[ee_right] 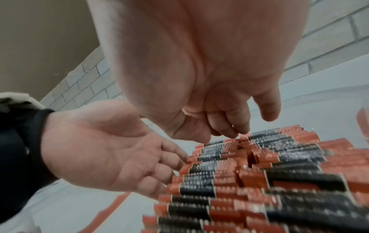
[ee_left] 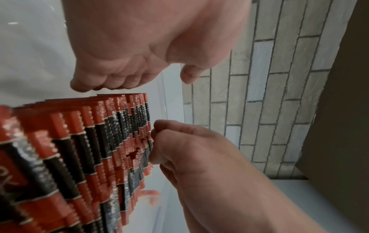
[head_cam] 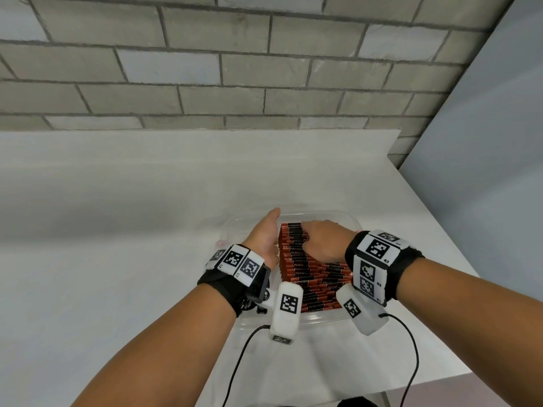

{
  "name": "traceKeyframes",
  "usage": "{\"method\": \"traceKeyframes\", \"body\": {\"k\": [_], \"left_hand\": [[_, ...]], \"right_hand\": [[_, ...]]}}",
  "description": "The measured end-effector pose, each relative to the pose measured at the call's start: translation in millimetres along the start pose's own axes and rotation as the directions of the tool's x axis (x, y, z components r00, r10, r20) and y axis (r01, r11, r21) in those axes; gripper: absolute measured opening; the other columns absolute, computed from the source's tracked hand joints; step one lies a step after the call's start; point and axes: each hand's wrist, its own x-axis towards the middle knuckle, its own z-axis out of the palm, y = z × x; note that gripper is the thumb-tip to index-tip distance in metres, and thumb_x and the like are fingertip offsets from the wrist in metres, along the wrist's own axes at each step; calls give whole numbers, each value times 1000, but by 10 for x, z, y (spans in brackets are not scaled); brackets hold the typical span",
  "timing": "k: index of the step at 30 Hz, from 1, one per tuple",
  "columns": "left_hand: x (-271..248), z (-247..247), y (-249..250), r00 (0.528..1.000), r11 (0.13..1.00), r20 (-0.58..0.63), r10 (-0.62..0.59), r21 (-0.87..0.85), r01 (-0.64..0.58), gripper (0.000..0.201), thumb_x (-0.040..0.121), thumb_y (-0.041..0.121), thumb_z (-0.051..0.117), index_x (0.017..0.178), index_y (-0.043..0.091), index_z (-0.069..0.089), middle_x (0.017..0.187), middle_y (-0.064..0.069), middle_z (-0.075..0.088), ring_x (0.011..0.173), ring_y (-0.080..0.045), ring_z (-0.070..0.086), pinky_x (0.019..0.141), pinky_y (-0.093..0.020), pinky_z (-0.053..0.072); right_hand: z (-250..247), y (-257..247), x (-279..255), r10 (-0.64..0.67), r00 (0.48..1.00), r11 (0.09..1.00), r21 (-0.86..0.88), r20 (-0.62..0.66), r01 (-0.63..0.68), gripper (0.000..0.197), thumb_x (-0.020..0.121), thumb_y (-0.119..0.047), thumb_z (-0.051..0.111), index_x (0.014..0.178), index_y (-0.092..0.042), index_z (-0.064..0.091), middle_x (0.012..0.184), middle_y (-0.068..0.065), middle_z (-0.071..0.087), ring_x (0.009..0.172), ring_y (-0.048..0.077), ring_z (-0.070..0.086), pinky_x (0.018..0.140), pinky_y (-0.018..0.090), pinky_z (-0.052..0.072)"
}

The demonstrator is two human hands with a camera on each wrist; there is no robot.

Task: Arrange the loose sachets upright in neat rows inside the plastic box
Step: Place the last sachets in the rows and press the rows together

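Observation:
A clear plastic box (head_cam: pixel 323 214) stands on the white table, packed with red and black sachets (head_cam: pixel 305 274) standing upright in tight rows. My left hand (head_cam: pixel 266 233) reaches into the box on the left, and its fingers (ee_right: pixel 175 157) press flat against the left side of the rows. My right hand (head_cam: pixel 320 239) lies over the far part of the rows. Its fingers (ee_right: pixel 229 132) are curled with the tips touching the sachet tops (ee_left: pixel 89 149), the thumb apart and nothing held. A red strip (ee_right: pixel 117 203), seemingly a flat sachet, lies left of the rows.
The white table (head_cam: pixel 117 230) stretches wide to the left and behind the box. A grey brick wall (head_cam: pixel 235 69) rises at its back. The table's right edge (head_cam: pixel 440 230) runs close to the box. Black cables (head_cam: pixel 411 348) hang from the wrist cameras near the front edge.

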Motion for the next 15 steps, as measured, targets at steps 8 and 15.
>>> {"method": "traceKeyframes", "body": {"k": [8, 15], "left_hand": [[36, 12, 11, 996, 996, 77, -49, -64, 54, 65, 100, 50, 33, 143, 2, 35, 99, -11, 59, 85, -21, 57, 62, -30, 42], [128, -97, -50, 998, 993, 18, -57, -104, 59, 78, 96, 56, 37, 151, 5, 17, 156, -16, 19, 144, -27, 18, 115, -38, 22]], "right_hand": [[-4, -107, 34, -13, 998, 996, -84, 67, 19, 29, 95, -16, 42, 121, -6, 51, 118, 9, 59, 103, 23, 57, 81, 29, 47], [-257, 137, -164, 45, 997, 998, 39, -70, -42, 31, 97, -18, 42, 122, -6, 55, 122, 9, 59, 105, 21, 56, 89, 29, 45]]}}
